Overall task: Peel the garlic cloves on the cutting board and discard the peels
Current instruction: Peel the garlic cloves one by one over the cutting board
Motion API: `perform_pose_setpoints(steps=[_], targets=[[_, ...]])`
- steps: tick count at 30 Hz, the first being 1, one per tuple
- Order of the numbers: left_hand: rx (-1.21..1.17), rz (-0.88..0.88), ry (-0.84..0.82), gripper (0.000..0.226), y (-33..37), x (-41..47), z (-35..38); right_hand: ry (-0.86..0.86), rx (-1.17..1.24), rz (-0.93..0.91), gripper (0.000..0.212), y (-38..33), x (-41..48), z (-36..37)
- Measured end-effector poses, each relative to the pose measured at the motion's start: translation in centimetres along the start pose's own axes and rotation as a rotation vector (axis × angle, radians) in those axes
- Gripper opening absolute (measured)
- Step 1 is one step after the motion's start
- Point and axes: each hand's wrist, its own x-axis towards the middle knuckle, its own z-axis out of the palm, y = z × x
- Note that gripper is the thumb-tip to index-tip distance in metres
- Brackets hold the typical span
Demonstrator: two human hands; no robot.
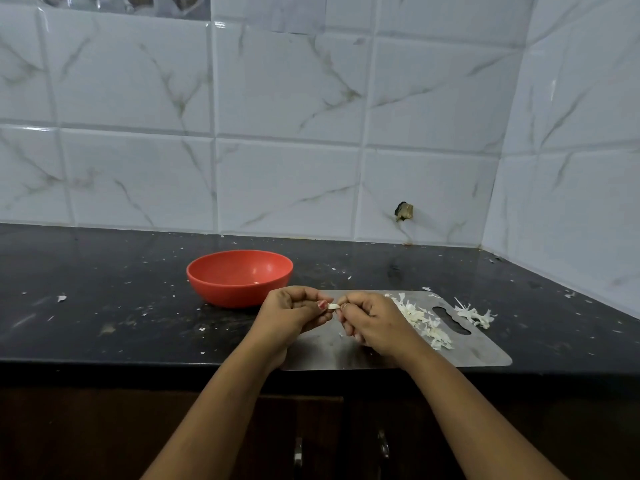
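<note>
One clove (333, 306), small and pale, pinched between the fingertips of both hands, just above the left part of the board (485, 353) and not touching it. Thumb and forefinger of the left hand (294, 313) gripping one end, other fingers curled; right hand (375, 323) curled likewise, pinching the other end, seemingly at the skin. Amount of skin on it: impossible to tell, too small and mostly hidden by fingers. Likely very light, firm under the skin but easily bruised by a hard squeeze, and slick once bare; skin papery, thin, prone to tearing into shreds and clinging to damp fingers. Best held gently by the body with one hand, the skin caught at the tip or root end with a nail of the other, then pulled lengthwise. On the board, just beside the right hand, a heap of peels (426, 323), dry and feather-light, apt to scatter at a draught or a sweeping arm; a smaller tuft (476, 315) just past the board's right edge, on the counter (104, 306). Probably mid-task: peeling under way, discarding not yet done. Behind the left hand, near the board's far-left corner, a red bowl (239, 294), with something small and pale inside, too small to name. Flecks of skin all over the dark counter. Beyond, a wall of marbled white tiles (277, 133); below the counter edge, dark cabinet doors with metal handles (298, 455).
</note>
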Motion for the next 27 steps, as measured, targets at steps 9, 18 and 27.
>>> perform_pose_setpoints(steps=[9,18,27], targets=[[0.115,0.15,0.042,0.012,-0.1,-0.5,0.6,-0.067,0.223,0.174,0.033,-0.8,0.3,-0.7],[0.327,0.193,0.145,0.017,-0.3,-0.7,1.1,-0.066,0.241,0.294,0.032,-1.2,0.6,-0.5],[0.413,0.257,0.174,0.012,-0.2,-1.0,1.2,-0.056,0.289,0.283,0.031,-1.2,0.4,-0.7]])
